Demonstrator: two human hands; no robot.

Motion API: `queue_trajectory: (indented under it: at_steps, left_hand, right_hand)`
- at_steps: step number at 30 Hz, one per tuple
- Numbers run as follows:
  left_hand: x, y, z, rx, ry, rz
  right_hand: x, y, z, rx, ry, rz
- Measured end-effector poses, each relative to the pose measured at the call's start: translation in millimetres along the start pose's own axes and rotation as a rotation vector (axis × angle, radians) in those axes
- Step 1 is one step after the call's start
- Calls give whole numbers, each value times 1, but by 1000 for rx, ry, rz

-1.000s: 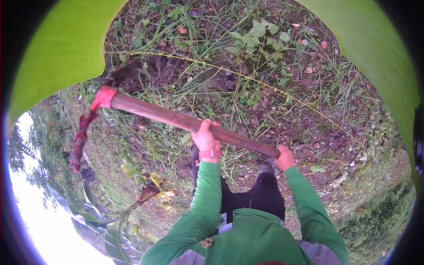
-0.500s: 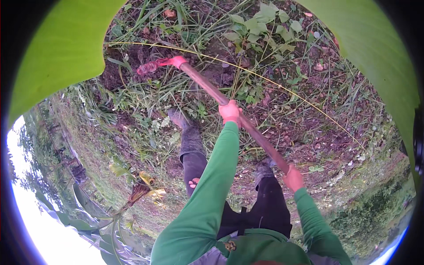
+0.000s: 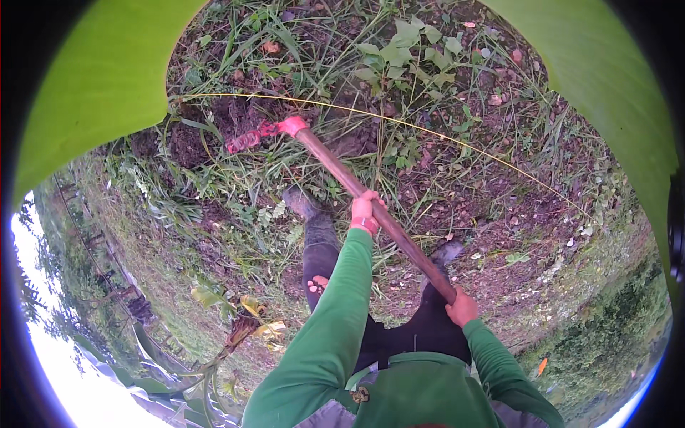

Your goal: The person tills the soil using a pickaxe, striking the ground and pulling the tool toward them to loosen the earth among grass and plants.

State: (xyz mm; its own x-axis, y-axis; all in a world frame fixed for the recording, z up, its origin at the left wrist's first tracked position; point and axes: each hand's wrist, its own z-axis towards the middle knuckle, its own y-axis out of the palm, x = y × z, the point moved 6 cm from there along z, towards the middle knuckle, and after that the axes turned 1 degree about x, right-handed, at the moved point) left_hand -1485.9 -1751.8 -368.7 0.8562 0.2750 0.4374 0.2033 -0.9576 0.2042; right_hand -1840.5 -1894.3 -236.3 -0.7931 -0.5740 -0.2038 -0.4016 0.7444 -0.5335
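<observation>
A hoe with a long wooden handle (image 3: 332, 165) slants across in front of me, its pinkish-red head (image 3: 248, 139) low among grass and dark soil at the upper left. Part of the blade is covered by soil or grass, so I cannot tell how deep it sits. My left hand (image 3: 364, 212) is wrapped round the middle of the handle, a band at its wrist. Closed on the butt end is my right hand (image 3: 462, 308), close to my right thigh. Beyond the head a thin yellow line (image 3: 399, 123) stretches across the ground.
My boots stand on weedy ground, the left boot (image 3: 303, 203) nearer the hoe head. A leafy broad-leaved plant (image 3: 407, 53) grows beyond the line. Large green leaves (image 3: 100, 78) hang at both upper sides. A partly withered plant (image 3: 242, 332) stands at lower left.
The hoe head has come slightly nearer to me, and my right hand has drawn back and a little left. Both hands keep their hold. The whole view has shifted slightly.
</observation>
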Motion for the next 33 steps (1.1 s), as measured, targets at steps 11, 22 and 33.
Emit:
queue_trajectory:
  at_steps: [11, 22, 33]
  left_hand:
    - [41, 8, -173, 16, 324, -194]
    - [159, 60, -133, 130, 911, -241]
    - [70, 23, 29, -128, -201, 70]
  right_hand:
    - [57, -9, 49, 280, -232, 159]
    - [-66, -127, 182, 320, -469, 96]
    - [-93, -95, -73, -77, -24, 114]
